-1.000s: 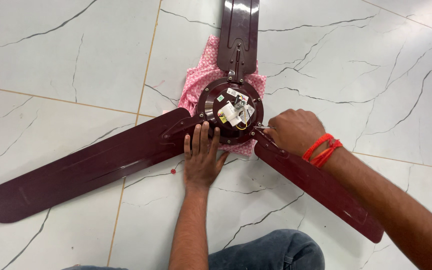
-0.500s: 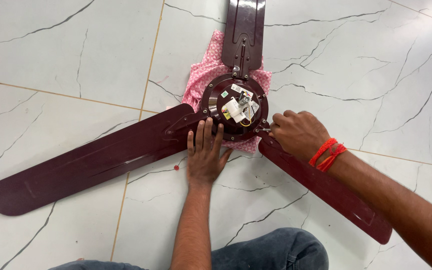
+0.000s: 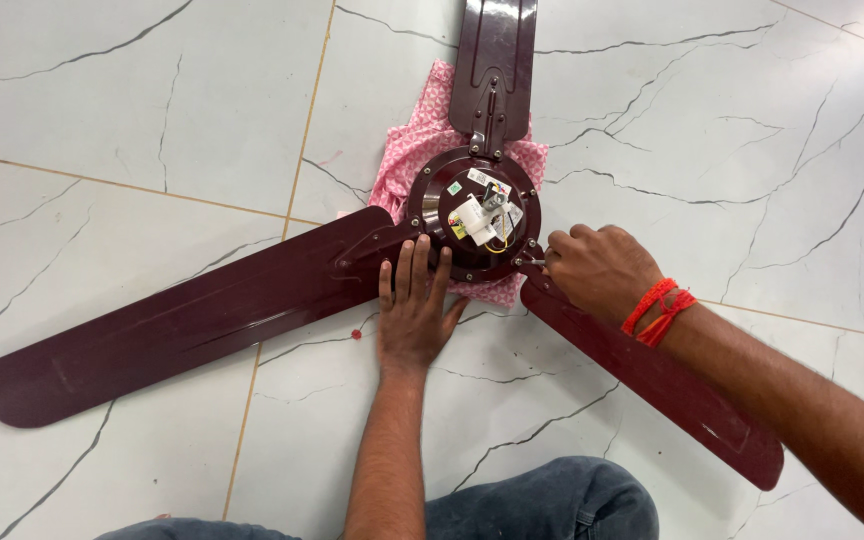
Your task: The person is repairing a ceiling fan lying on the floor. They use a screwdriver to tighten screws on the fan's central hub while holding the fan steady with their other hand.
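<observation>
A maroon three-bladed ceiling fan lies on the tiled floor, its round hub [image 3: 477, 215] facing up with wires and a white part in the middle. My left hand [image 3: 412, 320] lies flat, palm down, fingertips on the hub's near edge beside the root of the left blade [image 3: 182, 320]. My right hand [image 3: 597, 270] is closed in a fist at the root of the right blade [image 3: 652, 380], and a thin metal tool tip [image 3: 531, 262] pokes out of it against the hub rim. A red thread band [image 3: 657, 310] is on that wrist.
A pink patterned cloth [image 3: 402, 165] lies under the hub. The third blade [image 3: 497, 50] points away from me. A tiny red bit [image 3: 356, 334] sits on the white marble-look tiles near my left hand. My jeans-clad knee [image 3: 542, 500] is at the bottom.
The view has shifted slightly, so the fan sits a little lower in frame. Both hands stay at the same places on the fan.
</observation>
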